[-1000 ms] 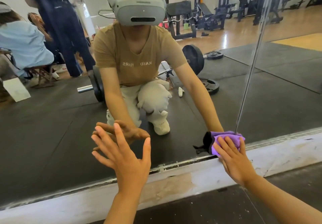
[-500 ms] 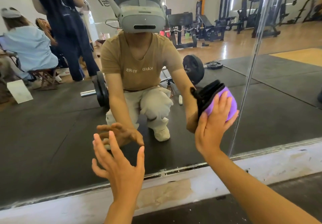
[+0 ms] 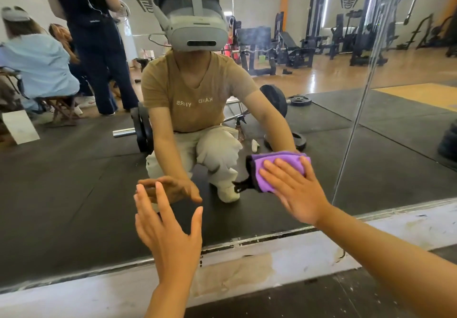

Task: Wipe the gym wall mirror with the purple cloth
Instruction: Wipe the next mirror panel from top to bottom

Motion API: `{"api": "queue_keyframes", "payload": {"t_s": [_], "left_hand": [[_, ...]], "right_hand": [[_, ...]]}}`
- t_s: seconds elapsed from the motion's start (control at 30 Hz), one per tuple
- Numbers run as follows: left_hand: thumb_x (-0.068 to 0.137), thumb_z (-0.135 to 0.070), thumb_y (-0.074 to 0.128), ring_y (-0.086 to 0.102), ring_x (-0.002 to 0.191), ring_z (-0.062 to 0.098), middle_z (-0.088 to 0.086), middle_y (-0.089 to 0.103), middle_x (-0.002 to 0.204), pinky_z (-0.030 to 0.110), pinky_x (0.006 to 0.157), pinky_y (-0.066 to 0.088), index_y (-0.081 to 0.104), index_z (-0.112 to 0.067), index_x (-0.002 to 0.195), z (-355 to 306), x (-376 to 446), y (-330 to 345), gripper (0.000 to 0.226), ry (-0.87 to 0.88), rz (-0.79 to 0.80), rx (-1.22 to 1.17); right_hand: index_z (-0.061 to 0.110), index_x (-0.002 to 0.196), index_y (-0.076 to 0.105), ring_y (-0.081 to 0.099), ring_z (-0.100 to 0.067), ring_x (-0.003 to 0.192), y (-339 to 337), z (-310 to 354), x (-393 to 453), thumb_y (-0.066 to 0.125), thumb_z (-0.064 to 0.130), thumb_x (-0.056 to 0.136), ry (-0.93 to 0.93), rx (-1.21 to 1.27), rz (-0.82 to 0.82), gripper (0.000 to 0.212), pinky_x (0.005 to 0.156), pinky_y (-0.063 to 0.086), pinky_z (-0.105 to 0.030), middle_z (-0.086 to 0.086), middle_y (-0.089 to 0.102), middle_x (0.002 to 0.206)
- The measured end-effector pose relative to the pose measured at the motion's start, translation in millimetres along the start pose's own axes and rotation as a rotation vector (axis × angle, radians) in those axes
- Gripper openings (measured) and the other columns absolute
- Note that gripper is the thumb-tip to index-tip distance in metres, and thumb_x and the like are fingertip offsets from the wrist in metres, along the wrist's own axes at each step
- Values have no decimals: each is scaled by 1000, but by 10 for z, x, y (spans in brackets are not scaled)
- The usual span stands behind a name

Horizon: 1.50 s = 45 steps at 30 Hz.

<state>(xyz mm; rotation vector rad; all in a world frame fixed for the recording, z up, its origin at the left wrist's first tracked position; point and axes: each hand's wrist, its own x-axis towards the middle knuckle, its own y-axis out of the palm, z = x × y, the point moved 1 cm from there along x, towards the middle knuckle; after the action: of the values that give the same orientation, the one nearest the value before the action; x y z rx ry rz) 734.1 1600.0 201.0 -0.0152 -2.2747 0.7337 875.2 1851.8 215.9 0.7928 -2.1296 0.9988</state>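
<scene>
Mirror [image 3: 74, 194]; cloth [image 3: 269, 166] under flat fingers [image 3: 284, 166]

views: 1, head-worn | faces: forward and down, square onto wall mirror [image 3: 74, 194] | range: close, within arm's reach | wearer's crouched reflection centre | shared: none

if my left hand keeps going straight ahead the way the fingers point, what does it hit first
Most likely the mirror glass itself. The left hand is open, fingers aimed forward and up at it, with nothing between. How near it already is, I can't tell.

Soft purple cloth [image 3: 277, 166] on glossy glass mirror [image 3: 74, 181]; matt, scuffed white sill [image 3: 247, 263] below.
</scene>
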Motion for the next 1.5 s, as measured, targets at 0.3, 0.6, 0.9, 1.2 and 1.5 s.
{"api": "queue_keyframes", "payload": {"t_s": [0.3, 0.6, 0.9, 1.2, 1.5], "left_hand": [[82, -45, 66, -17, 150, 14, -5, -21, 163, 48, 117, 9, 1, -27, 157, -13, 6, 17, 101, -32, 25, -69], [78, -36, 78, -2, 152, 27, 8, -5, 164, 55, 119, 6, 11, -23, 156, 56, 63, -35, 104, -4, -79, -51], [78, -40, 69, -19, 150, 14, -4, -23, 163, 59, 117, 7, 4, -27, 158, 65, 148, -18, 104, -37, -55, -175], [71, -26, 87, -8, 152, 21, -7, -17, 163, 51, 117, 5, 12, -30, 155, 87, 161, -49, 113, -52, -65, -189], [54, -23, 96, -15, 150, 13, -4, -13, 165, 52, 115, 9, 10, -30, 155, 218, 204, -144, 134, -38, -60, -139]], "right_hand": [[20, 158, 18, 8, -20, 154, -187, -295, 330, 21, 39, 109, 642, 146, -210, 53, 123, -10, -44, -5, 21, 163], [23, 161, 1, -2, -18, 155, 121, 431, -229, 39, 30, 94, -292, -69, 204, 78, 124, -8, -49, 4, -7, 168], [16, 158, 21, 6, -13, 153, -439, -415, 1192, 23, 41, 107, 660, 139, -298, 56, 122, -4, -51, -5, 19, 164], [28, 161, 7, 0, -17, 155, 1, 813, 702, 39, 39, 101, 109, 40, -19, 69, 121, -10, -53, 8, -5, 168], [25, 161, 0, -2, -12, 154, -74, 671, 798, 35, 33, 97, -280, -14, 137, 73, 124, -9, -44, 9, -10, 168]]}}
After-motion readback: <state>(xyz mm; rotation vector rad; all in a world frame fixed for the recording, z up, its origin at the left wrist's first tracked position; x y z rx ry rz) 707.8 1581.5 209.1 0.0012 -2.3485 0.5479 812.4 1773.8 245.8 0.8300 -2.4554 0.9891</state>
